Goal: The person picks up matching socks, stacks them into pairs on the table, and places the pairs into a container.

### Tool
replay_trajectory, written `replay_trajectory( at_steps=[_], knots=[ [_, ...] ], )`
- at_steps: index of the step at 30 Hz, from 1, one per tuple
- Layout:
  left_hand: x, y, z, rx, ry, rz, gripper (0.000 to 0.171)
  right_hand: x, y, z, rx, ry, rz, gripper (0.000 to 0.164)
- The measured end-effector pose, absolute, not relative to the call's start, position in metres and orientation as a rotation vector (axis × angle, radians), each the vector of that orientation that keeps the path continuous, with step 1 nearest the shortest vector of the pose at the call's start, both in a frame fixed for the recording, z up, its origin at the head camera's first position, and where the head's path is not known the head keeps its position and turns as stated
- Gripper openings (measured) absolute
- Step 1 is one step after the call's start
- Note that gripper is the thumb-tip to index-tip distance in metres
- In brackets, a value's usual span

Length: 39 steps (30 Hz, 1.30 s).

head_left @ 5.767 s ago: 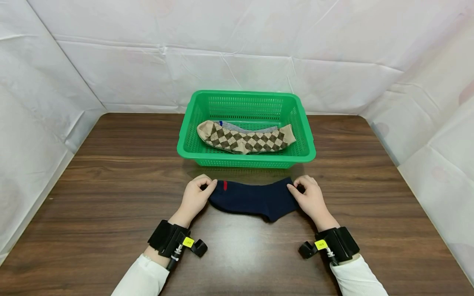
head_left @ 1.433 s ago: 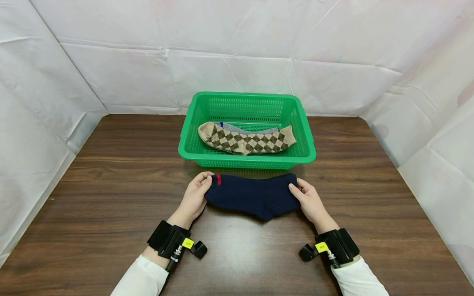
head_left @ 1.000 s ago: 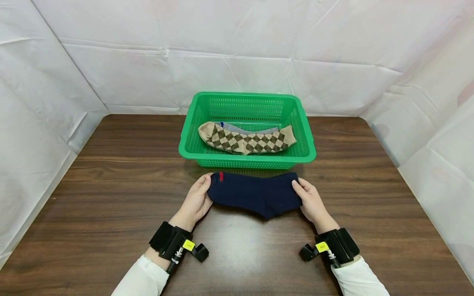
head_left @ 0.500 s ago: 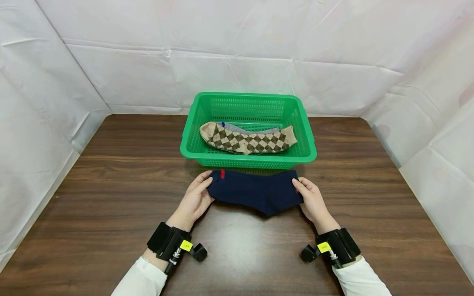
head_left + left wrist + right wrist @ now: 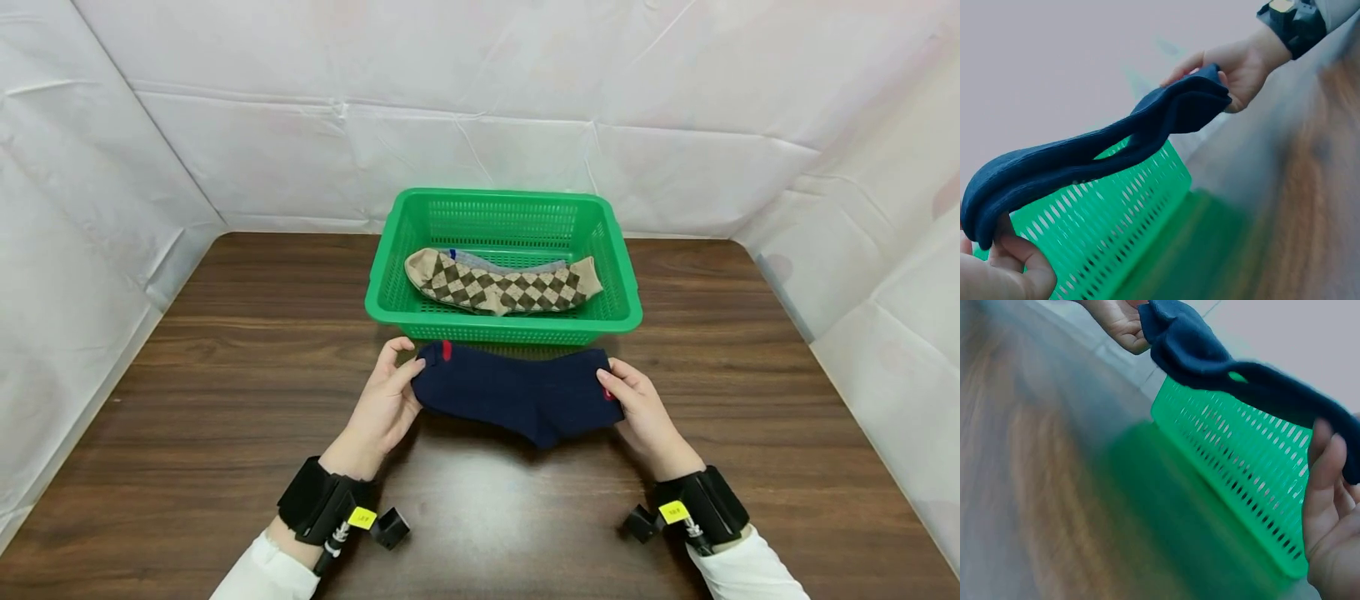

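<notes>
A pair of navy socks [image 5: 510,396], one laid over the other, is stretched between my hands in front of the green basket [image 5: 504,327]. My left hand [image 5: 382,404] pinches the toe end, beside a red mark. At the cuff end, where a red logo shows, my right hand [image 5: 647,408] grips with the thumb on top. Both wrist views show the socks [image 5: 1079,156] held up off the table, with a gap between the two layers. In the right wrist view the socks [image 5: 1260,387] sag slightly across the basket's side.
Inside the basket lie beige-and-brown argyle socks [image 5: 498,287], with a grey sock [image 5: 510,264] behind them. The basket stands at the back middle of the brown wooden table [image 5: 225,350]. White sheeting [image 5: 480,100] walls the back and both sides.
The navy socks lay flat on the table at first and are now lifted, a little wider apart between both hands. In the last half second both hands shifted outward slightly. The basket stayed put.
</notes>
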<state>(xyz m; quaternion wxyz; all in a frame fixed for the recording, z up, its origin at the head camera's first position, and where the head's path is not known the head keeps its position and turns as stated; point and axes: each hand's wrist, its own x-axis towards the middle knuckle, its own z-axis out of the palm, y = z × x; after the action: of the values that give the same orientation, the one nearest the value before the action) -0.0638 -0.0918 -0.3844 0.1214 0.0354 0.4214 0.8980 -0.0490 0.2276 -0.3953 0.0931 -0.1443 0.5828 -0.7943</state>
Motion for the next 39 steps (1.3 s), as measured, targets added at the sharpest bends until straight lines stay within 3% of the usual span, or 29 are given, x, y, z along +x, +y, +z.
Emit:
replay_trajectory(
  at_steps=[7, 12, 22, 28, 39],
  knots=[
    [-0.058, -0.093, -0.359, 0.336, 1.241, 2.64, 0.035, -0.05, 0.229, -0.373, -0.684, 1.438, -2.452, 0.034],
    [-0.065, -0.096, -0.343, 0.343, 1.282, 2.638, 0.039, -0.058, 0.225, -0.358, -0.715, 1.425, -2.505, 0.031],
    [-0.101, -0.106, -0.307, 0.534, 1.536, 2.485, 0.046, -0.103, 0.215, -0.31, -0.238, 1.683, -2.506, 0.02],
    [-0.129, -0.101, -0.298, 0.508, 1.82, 2.309, 0.046, -0.133, 0.213, -0.297, -0.157, 1.435, -2.565, 0.013],
    [-0.168, -0.099, -0.308, 0.492, 2.154, 2.077, 0.045, -0.17, 0.201, -0.3, -0.027, 1.594, -2.452, 0.022]
  ],
)
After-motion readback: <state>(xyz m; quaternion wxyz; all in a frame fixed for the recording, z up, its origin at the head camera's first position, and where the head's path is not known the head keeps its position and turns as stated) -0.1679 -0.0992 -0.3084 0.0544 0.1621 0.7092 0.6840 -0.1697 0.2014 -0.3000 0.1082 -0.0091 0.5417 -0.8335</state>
